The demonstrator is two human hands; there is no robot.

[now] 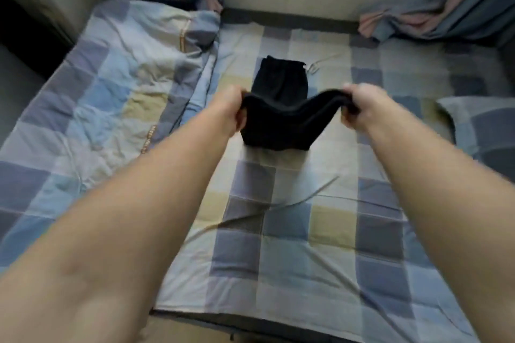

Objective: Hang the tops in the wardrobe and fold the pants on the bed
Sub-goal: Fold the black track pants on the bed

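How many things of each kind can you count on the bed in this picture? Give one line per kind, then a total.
Black pants: 1, lifted at one end by the left hand and right hand
Checked quilt: 1
Checked pillow: 1
Checked bed sheet: 1
Total: 4

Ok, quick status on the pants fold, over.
Left hand and right hand each grip the lifted edge of the black pants. Waistband end lies flat on the checked bed sheet. Nothing in the way.
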